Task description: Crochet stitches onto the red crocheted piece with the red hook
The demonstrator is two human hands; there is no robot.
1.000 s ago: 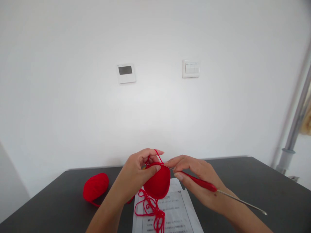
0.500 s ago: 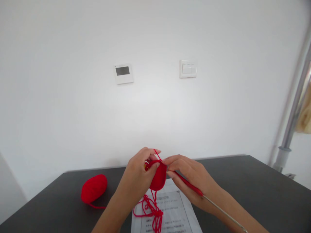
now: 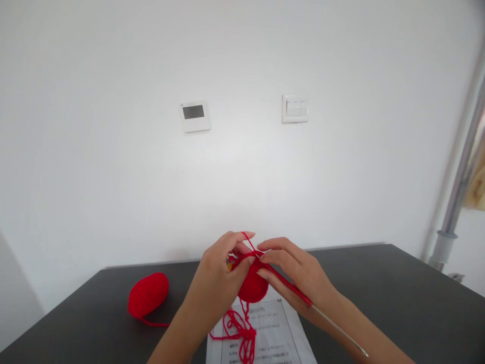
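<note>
Above the printed sheet (image 3: 273, 336), your left hand (image 3: 219, 267) pinches the red crocheted piece (image 3: 253, 289); your right hand (image 3: 301, 273), gripping the red-handled hook (image 3: 303, 298), has closed up to the piece's rim since a second ago. Hook likely deeper in the edge; tip too small to confirm.

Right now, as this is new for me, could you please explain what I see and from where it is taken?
There is no machine: these are a person's two bare hands. One camera, worn on the head, looks forward and down at them. On the dark table lie a red ball of yarn and a printed paper. The left hand holds a red piece; the right hand holds a hook, its tip at the piece's upper edge. Loose yarn shows below, in front of the paper.
</note>
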